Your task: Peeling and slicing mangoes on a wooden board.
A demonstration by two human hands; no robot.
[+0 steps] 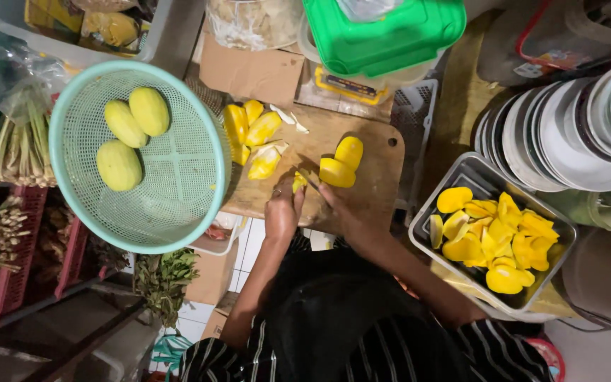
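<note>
My left hand (282, 212) pinches a small yellow mango piece (298, 182) against the wooden cutting board (376, 152). My right hand (339, 206) is closed just to its right, gripping what looks like a small knife (308, 175) whose tip meets that piece. Two peeled mango halves (341, 164) lie right beside my right fingers. More cut mango pieces and peel (252, 138) sit at the board's left end. A metal tray (461, 168) on the right holds several mango slices (493, 237). A mint-green basket (178, 212) on the left holds three whole peeled mangoes (129, 131).
Stacked white plates (567, 127) stand at the right. A green-lidded container (383, 32) and cardboard (249, 71) lie behind the board. Lemongrass stalks (12, 152) and red crates (15, 276) sit at the left. Leafy herbs (164, 276) hang under the basket.
</note>
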